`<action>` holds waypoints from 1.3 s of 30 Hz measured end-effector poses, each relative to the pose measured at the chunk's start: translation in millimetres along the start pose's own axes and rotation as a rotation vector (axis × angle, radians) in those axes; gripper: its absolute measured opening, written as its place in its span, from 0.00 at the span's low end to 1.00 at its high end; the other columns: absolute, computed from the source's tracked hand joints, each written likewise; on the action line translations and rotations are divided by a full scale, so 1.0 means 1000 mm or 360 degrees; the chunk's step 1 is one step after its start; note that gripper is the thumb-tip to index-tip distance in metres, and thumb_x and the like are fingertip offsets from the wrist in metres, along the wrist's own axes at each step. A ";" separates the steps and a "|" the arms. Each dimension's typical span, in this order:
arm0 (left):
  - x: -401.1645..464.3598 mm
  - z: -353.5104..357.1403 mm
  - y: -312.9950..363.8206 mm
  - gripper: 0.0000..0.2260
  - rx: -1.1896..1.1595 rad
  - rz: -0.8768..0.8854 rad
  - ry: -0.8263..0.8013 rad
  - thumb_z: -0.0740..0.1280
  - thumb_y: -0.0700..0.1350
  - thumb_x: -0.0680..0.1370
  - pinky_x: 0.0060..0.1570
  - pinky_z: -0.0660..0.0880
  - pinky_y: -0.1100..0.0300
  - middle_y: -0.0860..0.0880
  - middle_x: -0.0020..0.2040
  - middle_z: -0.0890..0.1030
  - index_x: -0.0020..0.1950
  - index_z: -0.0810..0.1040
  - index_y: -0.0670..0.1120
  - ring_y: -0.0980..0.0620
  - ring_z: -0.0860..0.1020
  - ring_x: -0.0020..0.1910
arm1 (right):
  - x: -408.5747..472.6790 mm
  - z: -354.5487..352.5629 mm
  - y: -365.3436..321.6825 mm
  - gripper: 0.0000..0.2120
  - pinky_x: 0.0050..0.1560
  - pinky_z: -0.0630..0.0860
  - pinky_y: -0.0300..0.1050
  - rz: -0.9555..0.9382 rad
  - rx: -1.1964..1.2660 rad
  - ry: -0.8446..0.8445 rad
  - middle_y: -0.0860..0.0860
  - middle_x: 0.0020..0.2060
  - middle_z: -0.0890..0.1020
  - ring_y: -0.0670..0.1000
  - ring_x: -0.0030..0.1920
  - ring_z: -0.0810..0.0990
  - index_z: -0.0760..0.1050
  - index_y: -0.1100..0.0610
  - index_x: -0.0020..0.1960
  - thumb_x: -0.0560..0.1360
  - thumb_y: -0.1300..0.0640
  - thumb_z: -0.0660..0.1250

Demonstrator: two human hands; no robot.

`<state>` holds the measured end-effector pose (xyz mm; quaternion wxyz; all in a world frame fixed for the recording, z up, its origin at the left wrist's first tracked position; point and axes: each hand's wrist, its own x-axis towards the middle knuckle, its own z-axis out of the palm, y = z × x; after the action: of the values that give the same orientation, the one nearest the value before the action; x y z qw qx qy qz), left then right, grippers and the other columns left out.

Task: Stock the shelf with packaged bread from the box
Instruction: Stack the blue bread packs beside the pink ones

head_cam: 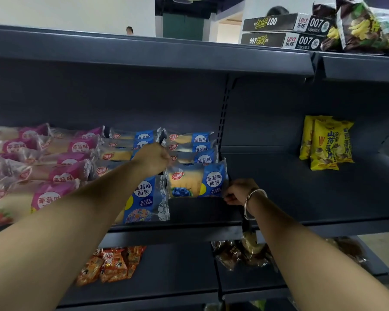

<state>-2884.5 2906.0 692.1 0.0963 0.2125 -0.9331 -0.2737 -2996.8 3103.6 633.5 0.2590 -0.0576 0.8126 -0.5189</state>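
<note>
Blue bread packs point(197, 181), pink bread packs point(54, 176), yellow snack bags point(326, 142), dark grey shelf point(290, 187).

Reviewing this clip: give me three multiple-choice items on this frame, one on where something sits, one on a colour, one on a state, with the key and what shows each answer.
1. Where do the yellow snack bags stand?
A. On the same shelf level as the bread, in the bay to its right
B. On the top shelf
C. On the bottom shelf beside the orange packets

2. What colour is the label on the bread pack held between both hands?
A. Pink
B. Blue
C. Green

3. What is the right hand doing?
A. Hanging open, away from the shelf
B. Closed in a grip at the pack's right edge
C. Holding a black box

Key: 1 A, they lean against the back panel there; 2 B, blue like the row behind it; 3 B, the left hand grips the opposite top corner.
</note>
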 end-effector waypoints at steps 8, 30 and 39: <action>-0.002 0.001 0.000 0.11 -0.0038 0.0024 0.0130 0.61 0.35 0.76 0.50 0.69 0.61 0.46 0.56 0.80 0.52 0.81 0.43 0.53 0.75 0.51 | -0.008 -0.002 -0.001 0.11 0.35 0.75 0.41 -0.0035 -0.0076 0.0021 0.55 0.32 0.76 0.50 0.32 0.75 0.75 0.69 0.55 0.73 0.70 0.63; -0.051 -0.012 -0.019 0.16 -0.0033 0.0080 0.0343 0.61 0.37 0.76 0.59 0.69 0.55 0.41 0.65 0.69 0.63 0.75 0.44 0.41 0.69 0.64 | -0.055 0.028 0.005 0.22 0.51 0.73 0.47 0.0009 -0.0506 0.0374 0.61 0.59 0.77 0.60 0.57 0.78 0.71 0.62 0.63 0.77 0.48 0.59; -0.130 -0.036 -0.049 0.11 -0.0208 0.0073 0.0441 0.62 0.30 0.70 0.43 0.72 0.57 0.43 0.49 0.78 0.36 0.71 0.46 0.46 0.76 0.47 | -0.165 0.058 0.008 0.13 0.60 0.70 0.46 -0.0192 -0.0474 0.0769 0.59 0.62 0.75 0.59 0.61 0.74 0.73 0.62 0.60 0.77 0.61 0.58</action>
<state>-2741.2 2910.7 687.0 0.2439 0.2203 -0.8957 -0.2997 -2825.5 3119.7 666.7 0.0152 -0.0178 0.9132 -0.4069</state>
